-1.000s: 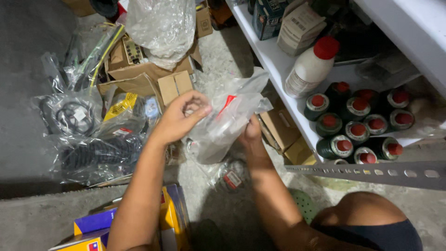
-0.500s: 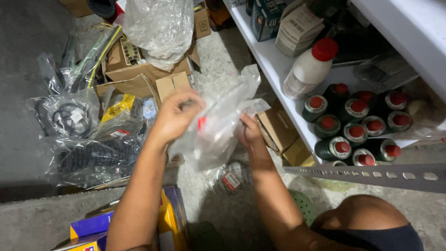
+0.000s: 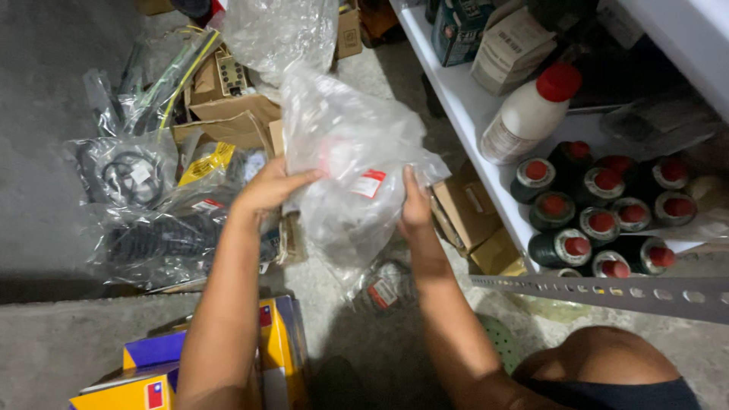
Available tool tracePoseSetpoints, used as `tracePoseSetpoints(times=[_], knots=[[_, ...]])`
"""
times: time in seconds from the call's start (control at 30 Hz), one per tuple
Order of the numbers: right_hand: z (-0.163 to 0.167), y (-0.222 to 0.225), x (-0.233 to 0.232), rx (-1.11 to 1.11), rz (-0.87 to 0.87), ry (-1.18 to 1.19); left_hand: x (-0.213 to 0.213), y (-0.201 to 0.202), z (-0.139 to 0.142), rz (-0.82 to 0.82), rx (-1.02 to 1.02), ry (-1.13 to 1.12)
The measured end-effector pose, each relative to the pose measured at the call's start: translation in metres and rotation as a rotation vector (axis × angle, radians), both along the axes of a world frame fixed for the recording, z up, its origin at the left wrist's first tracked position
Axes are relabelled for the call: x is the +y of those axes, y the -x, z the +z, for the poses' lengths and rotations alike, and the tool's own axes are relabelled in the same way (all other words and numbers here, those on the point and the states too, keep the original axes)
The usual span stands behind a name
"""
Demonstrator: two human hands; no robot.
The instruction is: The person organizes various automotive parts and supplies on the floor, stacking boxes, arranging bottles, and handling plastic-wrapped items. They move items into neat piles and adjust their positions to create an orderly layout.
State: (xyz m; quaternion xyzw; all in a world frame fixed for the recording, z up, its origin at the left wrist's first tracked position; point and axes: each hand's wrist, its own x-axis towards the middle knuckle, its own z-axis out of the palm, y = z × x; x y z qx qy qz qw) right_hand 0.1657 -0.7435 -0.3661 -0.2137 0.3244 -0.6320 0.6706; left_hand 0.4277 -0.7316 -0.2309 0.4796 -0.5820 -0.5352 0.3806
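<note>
Fingers: left hand (image 3: 269, 190) and right hand (image 3: 414, 209) both pinched closed on a clear plastic bag (image 3: 353, 175), held up over the floor (image 3: 45, 345).
Step, as judged: handling or inspecting the bag.
Left: bagged black rings (image 3: 125, 171), cardboard boxes (image 3: 228, 102).
Right: white shelf (image 3: 463, 102), red-capped bottles (image 3: 600, 220).

I hold a plastic bag (image 3: 353, 175) mid-frame, my left hand (image 3: 269, 190) on its left side, my right hand (image 3: 415, 206) on its right. Bagged parts (image 3: 144, 205) lie left; shelf (image 3: 463, 99) with cans (image 3: 600, 220) stands right.
</note>
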Motion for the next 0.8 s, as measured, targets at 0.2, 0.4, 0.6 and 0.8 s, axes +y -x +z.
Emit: tracePoseSetpoints(times=[0.2, 0.4, 0.6, 0.8], knots=[[-0.006, 0.003, 0.003, 0.707, -0.202, 0.288, -0.008, -0.025, -0.019, 0.168, -0.343, -0.124], [0.023, 0.016, 0.002, 0.551, -0.228, 0.365, -0.009, -0.031, -0.022, 0.118, -0.173, -0.325], [0.055, 0.043, 0.009, 0.319, 0.449, 0.367, 0.004, -0.025, -0.013, 0.086, -0.345, -0.479], [0.044, 0.01, 0.01, 0.854, 0.167, 0.622, 0.001, 0.019, -0.045, -0.263, -0.142, -0.481]])
